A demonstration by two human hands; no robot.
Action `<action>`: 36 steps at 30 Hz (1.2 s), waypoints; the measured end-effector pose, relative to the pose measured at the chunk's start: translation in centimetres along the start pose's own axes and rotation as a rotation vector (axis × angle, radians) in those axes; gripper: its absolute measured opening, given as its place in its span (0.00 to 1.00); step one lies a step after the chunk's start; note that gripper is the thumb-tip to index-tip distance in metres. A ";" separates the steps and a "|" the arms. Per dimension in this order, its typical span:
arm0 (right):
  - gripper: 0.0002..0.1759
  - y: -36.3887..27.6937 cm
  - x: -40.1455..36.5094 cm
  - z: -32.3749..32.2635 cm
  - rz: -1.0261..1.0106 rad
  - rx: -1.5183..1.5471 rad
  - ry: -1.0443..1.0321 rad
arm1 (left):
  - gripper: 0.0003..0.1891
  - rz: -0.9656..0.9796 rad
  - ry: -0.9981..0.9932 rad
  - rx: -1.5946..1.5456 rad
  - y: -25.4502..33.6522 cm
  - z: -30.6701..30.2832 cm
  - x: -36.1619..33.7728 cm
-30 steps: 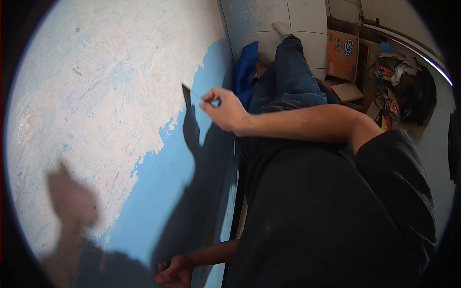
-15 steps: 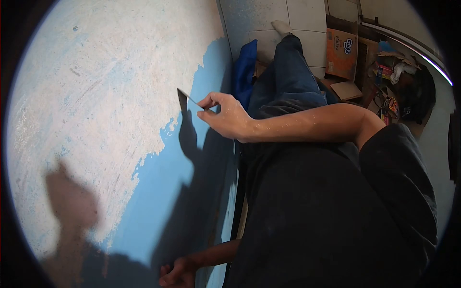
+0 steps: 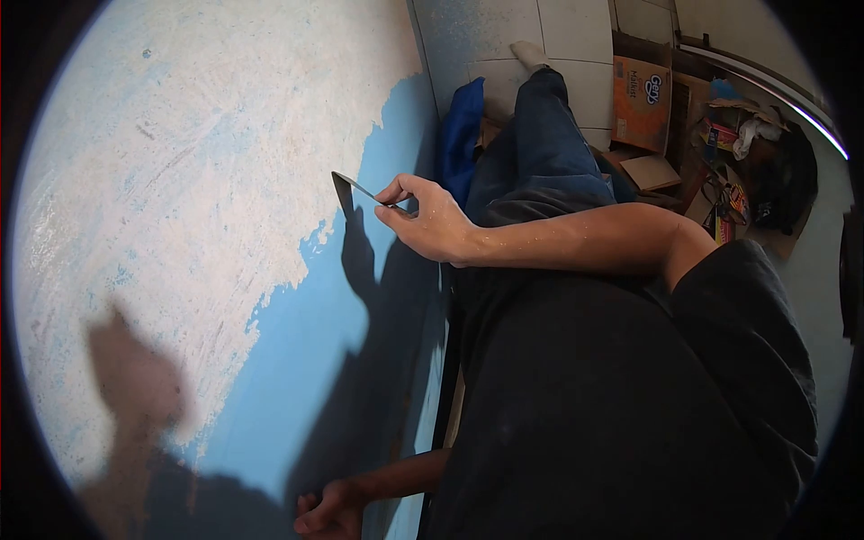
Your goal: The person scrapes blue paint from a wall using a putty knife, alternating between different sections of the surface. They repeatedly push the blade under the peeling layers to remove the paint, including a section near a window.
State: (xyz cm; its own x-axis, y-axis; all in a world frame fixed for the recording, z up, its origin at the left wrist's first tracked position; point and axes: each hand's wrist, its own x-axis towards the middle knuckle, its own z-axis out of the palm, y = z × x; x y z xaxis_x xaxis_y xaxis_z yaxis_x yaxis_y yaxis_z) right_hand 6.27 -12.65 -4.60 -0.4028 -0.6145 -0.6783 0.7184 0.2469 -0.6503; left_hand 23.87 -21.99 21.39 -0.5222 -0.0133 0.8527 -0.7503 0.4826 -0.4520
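1. right hand (image 3: 427,220) pinching scraper (image 3: 346,191), blade edge meeting wall (image 3: 180,180) at blue paint (image 3: 306,360) border.
2. blade sitting slightly further along the border than a second ago; scraping likely continuing.
3. left hand (image 3: 326,515) curling, contents unclear.

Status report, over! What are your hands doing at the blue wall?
Right hand pinching scraper blade, tip at the wall, by the blue paint. Left hand low by the wall, fingers curled, grip unclear. Nothing blocking the blade.
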 end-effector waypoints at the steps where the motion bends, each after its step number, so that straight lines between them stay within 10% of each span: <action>1: 0.13 0.1 0.1 -0.1 -0.006 -0.004 -0.002 | 0.25 0.003 -0.003 0.002 0.2 0.0 0.0; 36: 0.16 2.7 6.3 -1.2 0.128 -0.132 0.157 | 0.25 -0.069 0.052 -0.087 -2.5 0.0 -1.1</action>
State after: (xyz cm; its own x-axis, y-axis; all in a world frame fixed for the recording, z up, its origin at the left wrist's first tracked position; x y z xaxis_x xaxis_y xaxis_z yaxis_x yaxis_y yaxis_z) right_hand 4.99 -14.92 -11.03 -0.4040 -0.4502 -0.7963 0.6931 0.4173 -0.5877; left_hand 26.35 -23.17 21.63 -0.4474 -0.0050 0.8943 -0.7446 0.5560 -0.3694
